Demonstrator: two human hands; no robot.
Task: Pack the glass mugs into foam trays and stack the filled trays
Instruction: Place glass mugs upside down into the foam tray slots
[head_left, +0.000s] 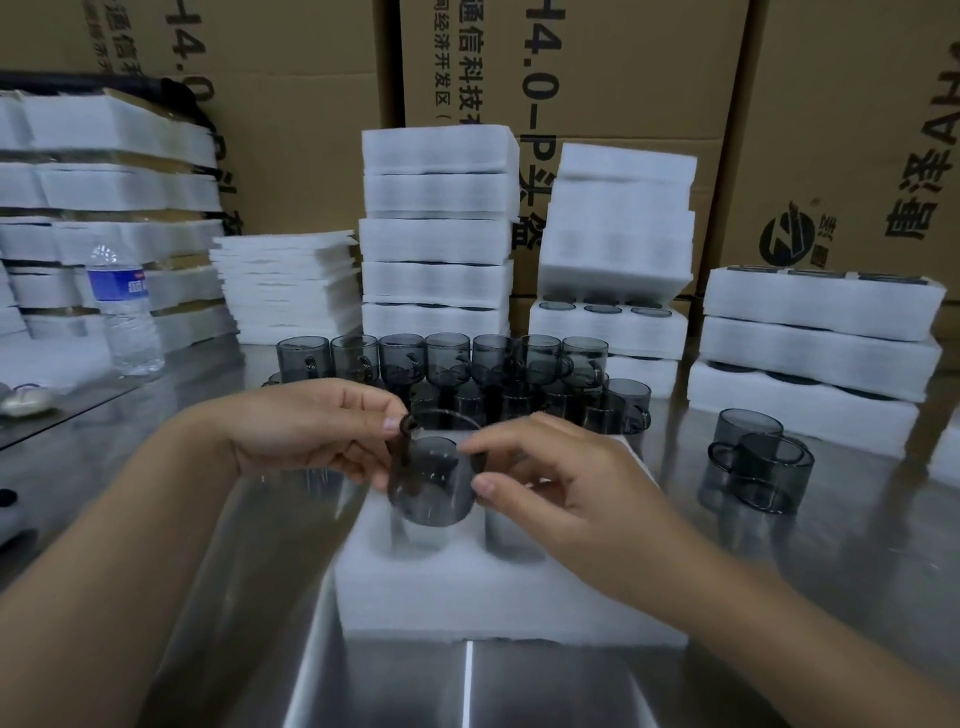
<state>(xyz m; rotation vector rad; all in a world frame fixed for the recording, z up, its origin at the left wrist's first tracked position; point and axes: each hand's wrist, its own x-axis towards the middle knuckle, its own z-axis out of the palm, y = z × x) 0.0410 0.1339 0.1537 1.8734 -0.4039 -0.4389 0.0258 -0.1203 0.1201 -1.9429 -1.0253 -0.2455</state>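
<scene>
While both hands work over the foam tray (493, 597) nearest us, we take that tray as our reference mark.

Farthest behind the tray: a wall of brown cardboard cartons (571, 78), black print on their faces.

Under the tray: a stainless-steel table (519, 686), shiny and reflective.

Behind the tray, well to the left: long white foam stacks (104, 171), brown layers between the tiers.

Straight behind the tray: a tall tray stack (439, 234), several tiers high. Just right of it, a second tray stack (618, 234); dark mug rims show in the pockets of its lower trays. Behind the tray, far right: a three-tier filled stack (815, 332), mug rims visible on top.

Behind the tray, left of the tall tray stack: a pile of thin foam sheets (288, 283).

Between the tray and the tall tray stack: a crowd of smoky grey glass mugs (457, 364), upright in tight rows.

Right of the tray, apart from it: two loose mugs (758, 462), overlapping in our view.

Behind the tray, far left: an upright water bottle (124, 312) with a blue label.

Above the tray's rear left part: the left hand (311, 431) pinches the top of the handle of the held mug (431, 483). The right hand (561, 478) grips the mug's other side, thumb on the wall, forefinger at the rim. The mug is tilted and blurred, clear of the pockets. Two pockets show beneath it.
</scene>
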